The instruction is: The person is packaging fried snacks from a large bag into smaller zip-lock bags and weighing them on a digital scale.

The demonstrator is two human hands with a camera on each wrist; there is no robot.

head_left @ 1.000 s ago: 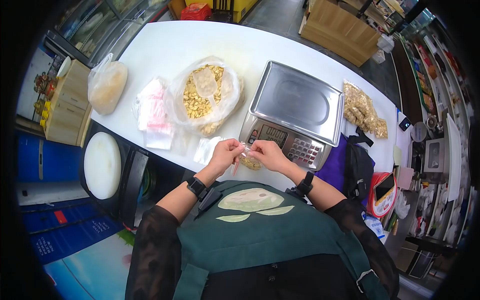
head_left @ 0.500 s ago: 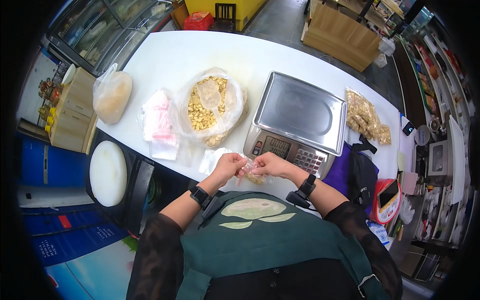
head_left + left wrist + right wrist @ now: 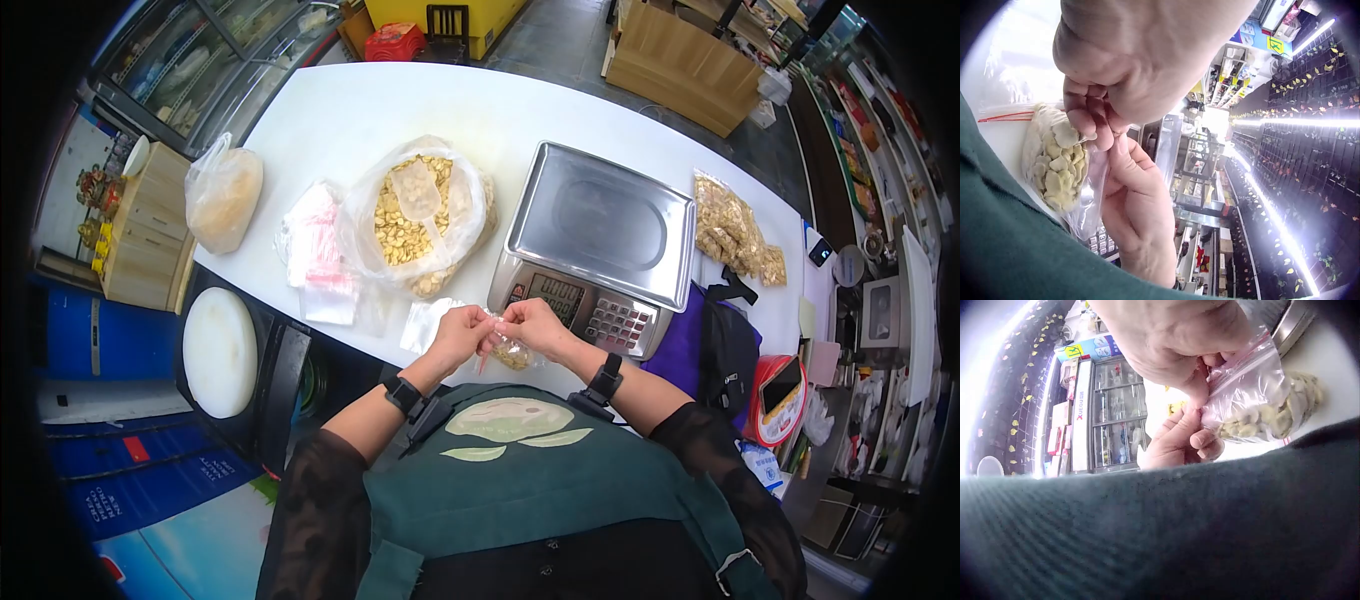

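A small clear zip bag (image 3: 513, 355) with pale yellow dried slices hangs between both hands, close over the table's near edge. My left hand (image 3: 458, 338) pinches one side of its top edge. Right beside it, the thumb and fingers of my right hand (image 3: 540, 328) pinch the same edge, and the fingertips of both hands meet. In the left wrist view the slices (image 3: 1060, 169) fill the lower part of the bag. A red-pink zip strip (image 3: 1250, 362) crosses its upper part in the right wrist view.
Left of the scale (image 3: 600, 225) stands a large open plastic bag (image 3: 352, 225) of slices with a clear scoop (image 3: 416, 188) in it. Empty zip bags (image 3: 325, 250) lie further left, near a tied bag (image 3: 224, 195). Filled bags (image 3: 728, 228) lie right of the scale.
The head view has tilted, so the table sits lower in it. Half a second ago the fingertips stood slightly apart on the bag's top edge; now they are together.
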